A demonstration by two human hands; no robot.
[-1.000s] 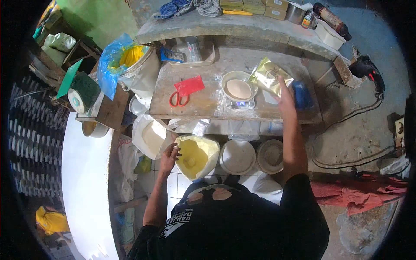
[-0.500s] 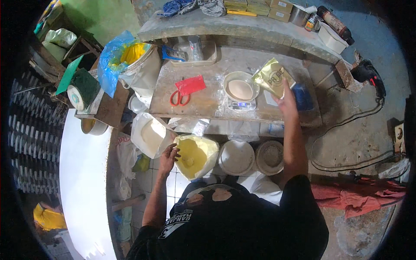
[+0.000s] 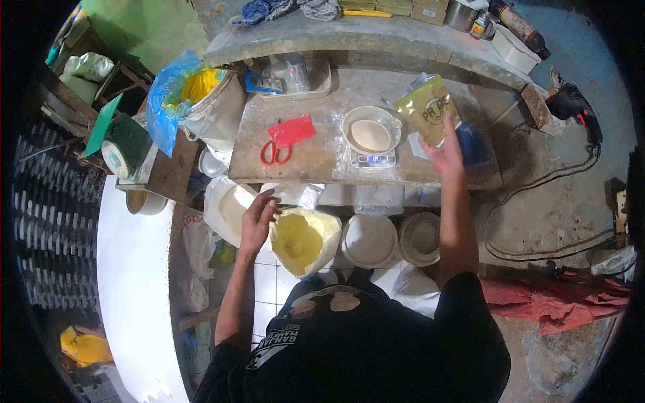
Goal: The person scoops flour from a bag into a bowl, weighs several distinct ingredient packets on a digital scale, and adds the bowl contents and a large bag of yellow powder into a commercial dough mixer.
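My right hand (image 3: 445, 153) grips a shiny gold foil packet (image 3: 424, 114) by its lower right part, above the right side of the wooden table. To its left a small digital scale (image 3: 373, 161) carries a clear bowl (image 3: 352, 142) with pale powder (image 3: 369, 135) in it. My left hand (image 3: 257, 218) is raised over the near edge, its fingers loosely bent and apart, holding nothing. Just beside it stands a sack of yellow powder (image 3: 299, 238) with its mouth spread wide. A white container (image 3: 225, 208) of pale powder is partly hidden behind this hand.
Red-handled scissors (image 3: 276, 154) lie under a red packet (image 3: 292, 130) on the table. Behind them is a tray (image 3: 316, 93) with a clear cup. A white bucket (image 3: 218, 114) lined with blue plastic stands left, near a green dial scale (image 3: 131, 144). Two round tubs (image 3: 368, 240) sit below the table edge.
My left hand has lifted up and away from the yellow powder sack's rim. The gold packet is now more upright in my right hand, which has shifted slightly.
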